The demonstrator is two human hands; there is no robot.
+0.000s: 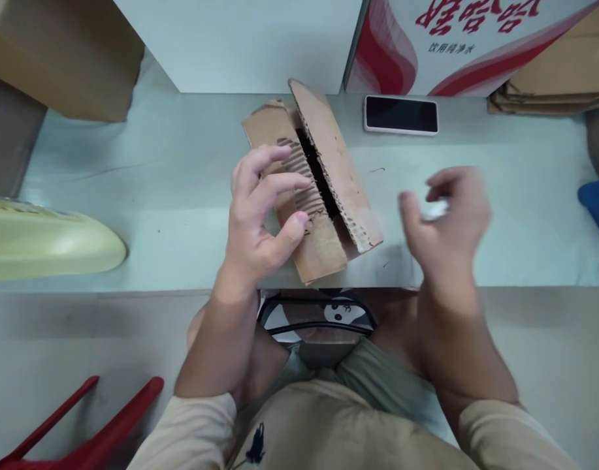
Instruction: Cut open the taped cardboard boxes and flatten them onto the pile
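A small brown cardboard box (323,254) lies at a slant on the table near its front edge. One flap (336,156) is raised, leaving a dark gap, and the other shows torn, bare corrugation. My left hand (260,209) hovers at the box's left side with fingers curved and apart; whether the fingertips touch the cardboard I cannot tell. To the right of the box, clear of it, my right hand (449,219) is raised and blurred. Its curled fingers hold a small white object (435,209), too smeared to name.
A phone (401,115) lies behind the box, before a white and red carton (456,59). Flattened cardboard (554,72) is at the back right, a blue object (598,205) at the right edge. At left are a large cardboard box (78,59) and a yellow object (49,241).
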